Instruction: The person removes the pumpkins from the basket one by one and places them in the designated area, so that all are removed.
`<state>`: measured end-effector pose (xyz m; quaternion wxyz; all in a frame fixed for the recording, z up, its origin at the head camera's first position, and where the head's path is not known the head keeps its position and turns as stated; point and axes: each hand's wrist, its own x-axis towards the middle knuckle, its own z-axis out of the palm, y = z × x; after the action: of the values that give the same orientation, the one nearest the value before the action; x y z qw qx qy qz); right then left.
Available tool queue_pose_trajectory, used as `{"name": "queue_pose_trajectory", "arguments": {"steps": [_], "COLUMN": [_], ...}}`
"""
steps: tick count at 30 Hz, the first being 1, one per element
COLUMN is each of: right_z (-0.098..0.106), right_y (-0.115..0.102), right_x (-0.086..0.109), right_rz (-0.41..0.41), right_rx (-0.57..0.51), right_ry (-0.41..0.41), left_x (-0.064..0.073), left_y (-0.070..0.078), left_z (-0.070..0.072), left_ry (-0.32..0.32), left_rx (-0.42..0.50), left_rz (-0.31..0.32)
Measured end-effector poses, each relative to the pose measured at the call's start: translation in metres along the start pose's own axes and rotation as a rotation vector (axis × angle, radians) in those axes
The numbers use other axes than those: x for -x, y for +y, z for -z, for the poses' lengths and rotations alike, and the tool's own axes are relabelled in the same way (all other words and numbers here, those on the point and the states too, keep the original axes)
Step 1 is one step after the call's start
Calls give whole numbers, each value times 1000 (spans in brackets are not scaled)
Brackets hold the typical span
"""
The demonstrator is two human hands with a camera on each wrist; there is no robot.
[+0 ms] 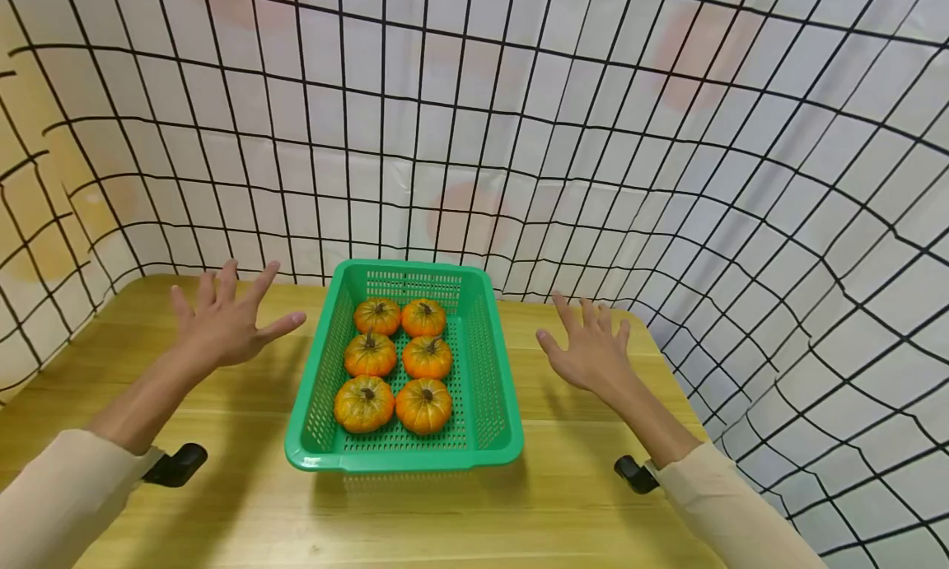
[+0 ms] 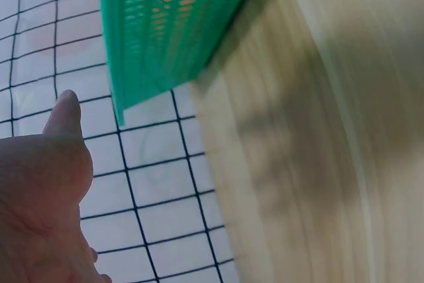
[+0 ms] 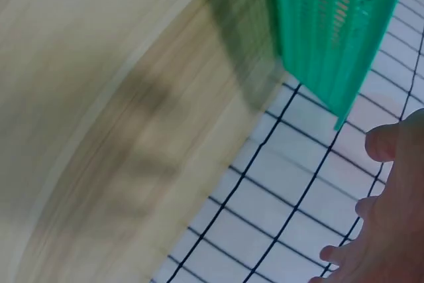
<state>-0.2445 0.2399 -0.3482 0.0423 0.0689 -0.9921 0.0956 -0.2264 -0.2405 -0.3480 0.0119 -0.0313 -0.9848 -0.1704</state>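
Basket point(image 1: 408, 461), green, one: contained six pumpkins point(image 1: 427, 358), paired. Left hand point(image 1: 225, 326), right hand point(image 1: 593, 353) (fingers spread wide, gripping nothing): flanked it, apart.

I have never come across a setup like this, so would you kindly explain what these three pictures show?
There is no machine here, just a person's two bare hands. The wide picture is taken from the head, looking forward and down; the other two are taken from the left and right wrists. On the wooden tabletop stands a green plastic basket containing six small orange pumpkins, in two columns of three. The left hand and right hand are on either side of it, fingers spread, and neither holds anything.
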Motion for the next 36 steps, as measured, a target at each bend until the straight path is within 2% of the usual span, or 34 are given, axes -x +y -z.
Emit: {"name": "queue_pose_trajectory", "arguments": {"steps": [5, 11, 19, 26, 30, 36], "right_z": [5, 9, 10, 12, 10, 8], "right_y": [-14, -30, -48, -67, -77, -87], "right_x": [0, 0, 1, 6, 8, 8], "right_rz": [22, 54, 106, 142, 177, 261], "right_rx": [-51, -64, -71, -84, -132, -305], "right_ry": [-16, 3, 30, 5, -23, -92], "left_x": [0, 2, 2, 3, 3, 8], "left_y": [11, 22, 29, 33, 32, 30], "left_z": [2, 1, -4, -11, -18, -22], "left_ry": [-19, -26, -1, 10, -24, -128], "left_rx": [27, 88, 141, 184, 293, 490], "left_rz": [-15, -52, -77, -115, -130, -115]}}
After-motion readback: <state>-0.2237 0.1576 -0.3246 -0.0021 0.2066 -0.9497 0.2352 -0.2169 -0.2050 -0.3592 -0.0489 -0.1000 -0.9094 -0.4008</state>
